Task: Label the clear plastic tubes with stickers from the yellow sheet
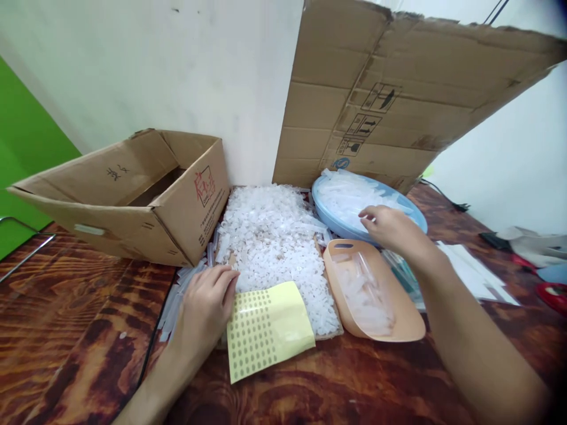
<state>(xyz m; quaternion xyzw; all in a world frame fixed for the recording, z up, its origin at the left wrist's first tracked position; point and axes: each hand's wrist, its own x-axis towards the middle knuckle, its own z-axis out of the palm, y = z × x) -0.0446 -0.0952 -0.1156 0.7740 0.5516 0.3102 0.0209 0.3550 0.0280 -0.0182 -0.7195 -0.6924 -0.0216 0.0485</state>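
My left hand (208, 301) is at the left edge of a yellow sheet (283, 324) with rows of small dark stickers, its fingers bent together; whatever they pinch is hidden. Under and behind the sheet spreads a pile of small white translucent pieces (274, 236). My right hand (383, 227) hangs over the front of a blue round tray (334, 223) heaped with clear plastic tubes (349, 192). Its thumb and forefinger come together, and anything between them is too small to tell. In front of that tray sits an orange basket (407, 327) holding more clear pieces.
An open cardboard box (190, 206) stands at the left, and a large cardboard sheet (336, 88) leans behind the tray. More clear tubes (170, 313) lie left of the pile. White papers (473, 274) and a red object (553, 298) are at the right.
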